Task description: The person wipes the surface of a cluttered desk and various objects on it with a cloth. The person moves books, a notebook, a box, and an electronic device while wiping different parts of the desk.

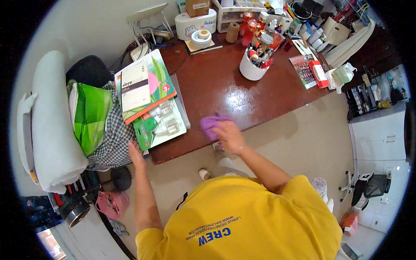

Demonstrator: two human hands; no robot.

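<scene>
My right hand [231, 138] is closed on a bunched purple cloth [211, 125], pressed to the dark red-brown desk [203, 95] near its front edge. At the desk's left end, my left hand [136, 154] is held with its fingers straight, beside a black-and-white houndstooth cloth [116, 147]. Close to those fingers lies a green-and-white blister pack [161, 125] with clear bottles in it. Partly over the pack rest a green picture book [161, 82] and a pale notebook [134, 89].
A white cup of makeup brushes [252, 68] stands behind the cloth. Red bottles [249, 32] and a white tissue box [196, 24] line the back. A red-and-white box [318, 73] lies at right. Left of the desk are a green bag [92, 117] and a white roll [56, 125].
</scene>
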